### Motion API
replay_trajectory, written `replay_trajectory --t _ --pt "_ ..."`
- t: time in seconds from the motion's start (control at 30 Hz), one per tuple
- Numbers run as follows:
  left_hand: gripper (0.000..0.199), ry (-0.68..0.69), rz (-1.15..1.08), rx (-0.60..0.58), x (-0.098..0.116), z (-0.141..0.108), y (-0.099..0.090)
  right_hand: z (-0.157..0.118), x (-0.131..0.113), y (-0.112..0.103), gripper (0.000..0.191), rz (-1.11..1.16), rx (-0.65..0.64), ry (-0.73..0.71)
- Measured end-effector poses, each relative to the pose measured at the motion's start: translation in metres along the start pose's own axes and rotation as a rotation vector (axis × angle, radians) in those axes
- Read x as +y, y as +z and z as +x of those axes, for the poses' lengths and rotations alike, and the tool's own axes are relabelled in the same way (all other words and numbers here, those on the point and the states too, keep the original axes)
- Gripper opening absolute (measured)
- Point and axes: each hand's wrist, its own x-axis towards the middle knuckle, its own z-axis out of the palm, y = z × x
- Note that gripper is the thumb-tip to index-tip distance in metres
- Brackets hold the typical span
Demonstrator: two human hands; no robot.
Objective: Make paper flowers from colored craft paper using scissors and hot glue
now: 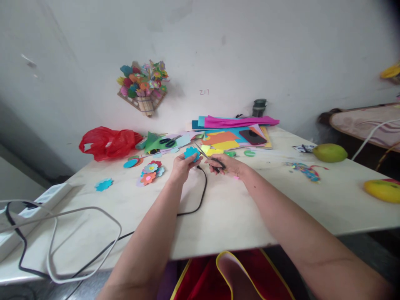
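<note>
Pinched a bright-blue scalloped paper flower [191, 154] in the left hand [180, 167], right of the crumpled red plastic bag [108, 143]; gripped black-handled metal scissors [204, 154] in the right hand [229, 163], with blades slanted away-left by the flower's right edge, perhaps touching.

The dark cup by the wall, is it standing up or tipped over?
Standing up: the dark cup has its wide top uppermost and its narrower body below, just behind the bright pink material.
</note>
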Motion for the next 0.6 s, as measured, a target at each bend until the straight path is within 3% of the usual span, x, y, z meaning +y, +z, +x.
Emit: replay_trajectory --t 0.6 --pt "0.020 -0.034 -0.044 -0.009 -0.0058 0.0033 -0.0022 -0.0017 -0.0044 0.0085 0.031 0.030 -0.013 -0.022"
